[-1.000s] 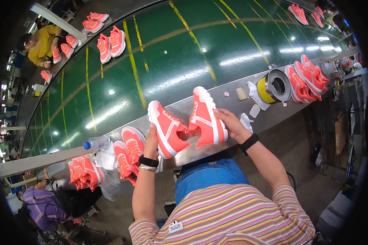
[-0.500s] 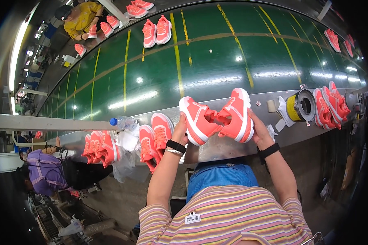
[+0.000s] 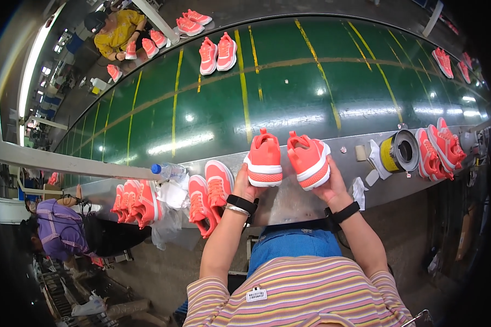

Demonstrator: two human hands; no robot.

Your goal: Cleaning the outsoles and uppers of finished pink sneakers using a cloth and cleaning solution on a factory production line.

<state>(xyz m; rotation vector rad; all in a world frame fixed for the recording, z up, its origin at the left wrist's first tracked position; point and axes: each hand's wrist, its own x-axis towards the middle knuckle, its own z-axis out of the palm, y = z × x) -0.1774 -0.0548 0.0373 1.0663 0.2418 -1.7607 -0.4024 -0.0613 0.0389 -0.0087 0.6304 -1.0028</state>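
In my left hand (image 3: 246,186) is a coral sneaker (image 3: 264,158) with a white sole, its heel turned toward me. My right hand (image 3: 333,185) grips a matching coral sneaker (image 3: 309,158), also heel toward me and tilted a little. The two shoes are held apart, side by side above the metal ledge (image 3: 289,204). My fingers are partly hidden behind and under the shoes. Just left of my left hand, a pair of coral sneakers (image 3: 219,182) rests on the ledge.
Beyond the ledge runs a green belt (image 3: 278,103) with yellow lines, carrying a sneaker pair (image 3: 217,54). At right stand an open tin (image 3: 401,151) and more sneakers (image 3: 441,147). A water bottle (image 3: 168,171) and white paper (image 3: 174,193) lie left. A person in yellow (image 3: 120,32) handles shoes across the belt.
Both held sneakers have turned from lying on their sides, openings facing each other, to heels facing me. My hands have shifted slightly lower and closer together.
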